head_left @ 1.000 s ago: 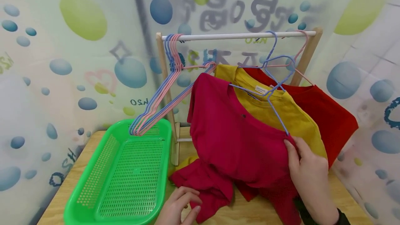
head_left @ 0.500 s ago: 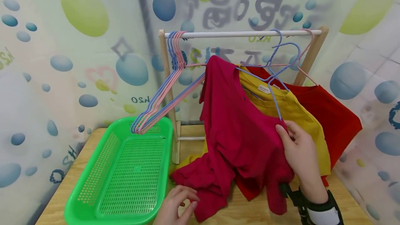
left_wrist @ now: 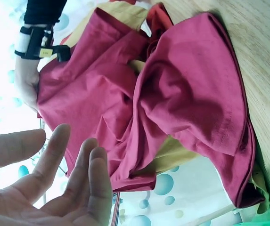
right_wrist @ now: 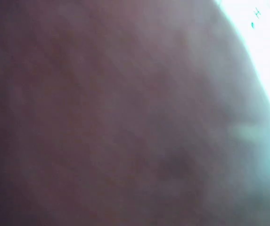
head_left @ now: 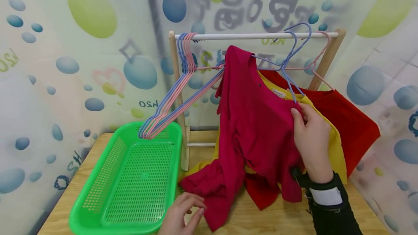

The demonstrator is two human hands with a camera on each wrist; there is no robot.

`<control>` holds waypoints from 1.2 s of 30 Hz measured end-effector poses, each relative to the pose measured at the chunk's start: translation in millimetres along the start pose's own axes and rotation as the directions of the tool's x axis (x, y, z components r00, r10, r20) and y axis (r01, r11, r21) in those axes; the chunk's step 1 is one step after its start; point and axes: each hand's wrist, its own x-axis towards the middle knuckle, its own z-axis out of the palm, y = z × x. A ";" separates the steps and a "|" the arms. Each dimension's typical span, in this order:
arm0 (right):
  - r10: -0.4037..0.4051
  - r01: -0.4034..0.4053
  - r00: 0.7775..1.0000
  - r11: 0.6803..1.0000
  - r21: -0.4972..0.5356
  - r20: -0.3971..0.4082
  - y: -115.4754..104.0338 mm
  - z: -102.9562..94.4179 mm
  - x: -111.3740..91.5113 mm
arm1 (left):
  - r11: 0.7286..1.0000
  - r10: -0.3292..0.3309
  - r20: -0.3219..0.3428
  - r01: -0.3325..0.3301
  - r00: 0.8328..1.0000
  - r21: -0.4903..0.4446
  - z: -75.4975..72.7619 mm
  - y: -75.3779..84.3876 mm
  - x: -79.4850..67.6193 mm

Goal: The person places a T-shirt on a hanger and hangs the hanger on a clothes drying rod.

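Observation:
A magenta shirt point(head_left: 254, 119) hangs on a blue hanger point(head_left: 290, 71), its lower part trailing onto the table. My right hand point(head_left: 311, 137) pinches the shirt's shoulder at the hanger's right end. The hanger's hook tip stands a little above the white rail point(head_left: 241, 36); whether it touches the rail I cannot tell. Low in the head view, my left hand point(head_left: 183, 213) is beside the shirt's hem with fingers loosely bent and nothing in them. The left wrist view also shows that hand point(left_wrist: 54, 183) apart from the cloth. Dark blurred cloth point(right_wrist: 116, 117) fills most of the right wrist view.
Behind the magenta shirt hang a yellow shirt point(head_left: 334, 148) and a red shirt point(head_left: 352, 126). Several blue and pink bare hangers point(head_left: 169, 100) crowd the rail's left end. A green basket point(head_left: 122, 177) stands on the wooden table point(head_left: 261, 224) at left. A patterned curtain point(head_left: 98, 57) backs everything.
My right hand has lifted the magenta shirt and its hanger, bringing the hook from below the rail to its height. My left hand has stayed nearly still.

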 end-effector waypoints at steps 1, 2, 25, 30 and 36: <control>-0.002 0.002 1.000 1.000 0.008 -0.010 -0.9 0.9 3.0 | 1.000 0.002 -0.003 -0.002 1.000 0.001 -0.3 0.1 0.1; -0.001 0.002 1.000 1.000 0.017 -0.018 -1.9 1.5 6.1 | 1.000 0.001 -0.005 -0.001 1.000 0.002 -0.4 0.1 0.4; -0.159 0.159 0.986 0.987 -0.022 -0.044 -18.1 11.9 40.4 | 0.998 -0.041 -0.010 0.041 0.999 0.057 -1.1 0.6 3.0; -0.182 0.181 0.983 0.981 -0.063 -0.004 -19.3 11.7 37.9 | 0.998 -0.051 -0.005 0.051 0.999 0.039 -1.5 2.2 3.6; -0.210 0.215 0.976 0.968 -0.129 0.049 -18.7 13.1 33.9 | 0.998 -0.048 -0.010 0.048 0.999 0.040 -1.0 1.9 3.1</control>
